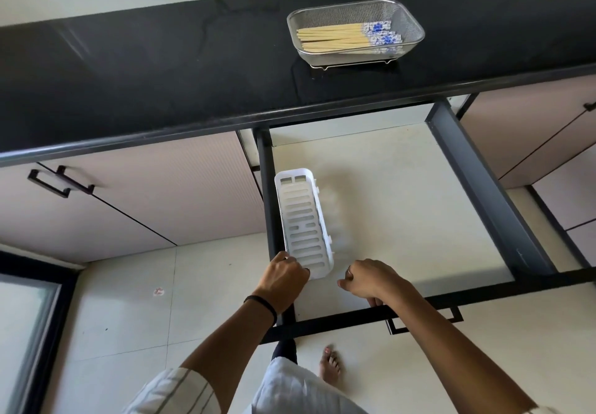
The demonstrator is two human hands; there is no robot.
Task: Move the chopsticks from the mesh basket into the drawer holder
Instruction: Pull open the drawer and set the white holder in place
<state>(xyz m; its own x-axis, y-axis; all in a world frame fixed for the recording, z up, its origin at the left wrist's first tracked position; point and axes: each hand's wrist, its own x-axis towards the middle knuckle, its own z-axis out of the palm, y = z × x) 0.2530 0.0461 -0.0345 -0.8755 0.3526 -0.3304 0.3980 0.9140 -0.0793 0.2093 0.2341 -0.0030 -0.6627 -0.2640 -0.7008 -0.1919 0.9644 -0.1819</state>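
No writing or brand is readable on any item. Nearest, the left hand (285,279) grips the near end of the white slotted holder (303,223), its fingers curled closed on the rim. The right hand (371,279) is just beside the holder, not touching it; its fingers are bent loosely and hold nothing, and the lower fingers rest at the front edge of the open drawer (483,181). The holder lies along the left side of the drawer. Farther away, on the black counter (161,68), the chopsticks (338,37) lie together inside the mesh basket (409,23), well apart from both hands.
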